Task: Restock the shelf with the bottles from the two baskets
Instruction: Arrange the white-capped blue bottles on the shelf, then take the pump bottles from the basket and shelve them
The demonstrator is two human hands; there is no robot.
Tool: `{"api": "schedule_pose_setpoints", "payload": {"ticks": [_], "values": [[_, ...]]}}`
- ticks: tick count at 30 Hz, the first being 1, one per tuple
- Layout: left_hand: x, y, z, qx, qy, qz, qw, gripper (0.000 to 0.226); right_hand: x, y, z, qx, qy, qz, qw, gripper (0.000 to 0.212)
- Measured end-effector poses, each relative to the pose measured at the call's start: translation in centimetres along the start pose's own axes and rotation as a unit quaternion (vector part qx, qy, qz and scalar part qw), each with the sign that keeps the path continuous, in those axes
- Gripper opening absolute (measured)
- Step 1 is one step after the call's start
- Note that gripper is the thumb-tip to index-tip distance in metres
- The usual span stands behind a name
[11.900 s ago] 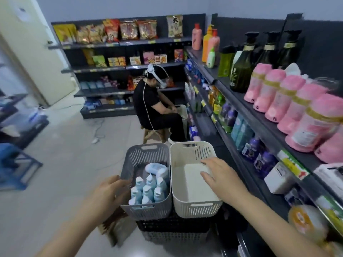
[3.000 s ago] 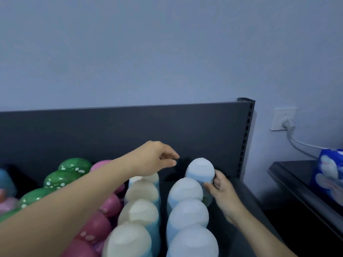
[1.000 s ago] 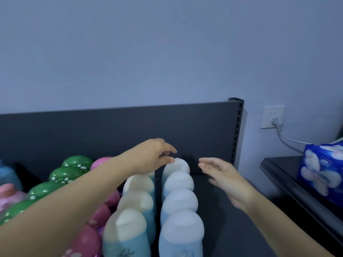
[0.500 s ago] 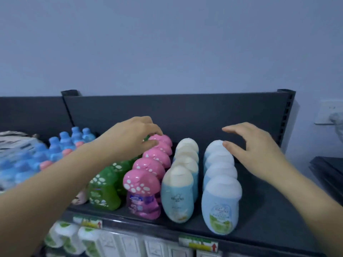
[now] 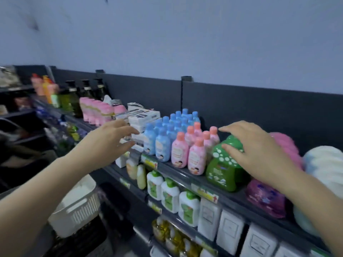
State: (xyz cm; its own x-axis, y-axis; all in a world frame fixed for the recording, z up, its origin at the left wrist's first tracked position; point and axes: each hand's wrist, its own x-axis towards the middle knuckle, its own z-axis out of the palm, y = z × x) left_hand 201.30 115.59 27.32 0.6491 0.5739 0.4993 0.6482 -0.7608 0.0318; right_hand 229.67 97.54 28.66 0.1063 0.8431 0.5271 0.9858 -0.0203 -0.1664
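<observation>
Both hands empty, fingers loose and spread: left hand (image 5: 111,143) off the front edge of the shelf (image 5: 239,198), right hand (image 5: 259,154) over the green bottle (image 5: 222,170), white basket (image 5: 78,207) down below.

bottle labels (image 5: 195,160) too blurred to read, shelf price tags (image 5: 205,194) illegible; no readable text

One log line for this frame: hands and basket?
left hand: open, empty | right hand: open, empty, by green bottle, contact unclear | white basket: lower left, contents unclear
</observation>
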Motion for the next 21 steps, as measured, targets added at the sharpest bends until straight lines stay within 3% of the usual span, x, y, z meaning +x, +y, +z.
{"api": "schedule_pose_setpoints", "payload": {"ticks": [10,21], "values": [[-17.4,-24.0,-1.1,0.075,-0.092,-0.196,0.973,0.026,9.3,-19.3,19.7,0.031,-0.168,-0.092,0.981,0.038],[-27.6,-36.1,-2.0,0.090,-0.134,-0.329,0.931,0.030,15.8,-34.6,32.2,0.064,-0.258,-0.183,0.946,0.044]]}}
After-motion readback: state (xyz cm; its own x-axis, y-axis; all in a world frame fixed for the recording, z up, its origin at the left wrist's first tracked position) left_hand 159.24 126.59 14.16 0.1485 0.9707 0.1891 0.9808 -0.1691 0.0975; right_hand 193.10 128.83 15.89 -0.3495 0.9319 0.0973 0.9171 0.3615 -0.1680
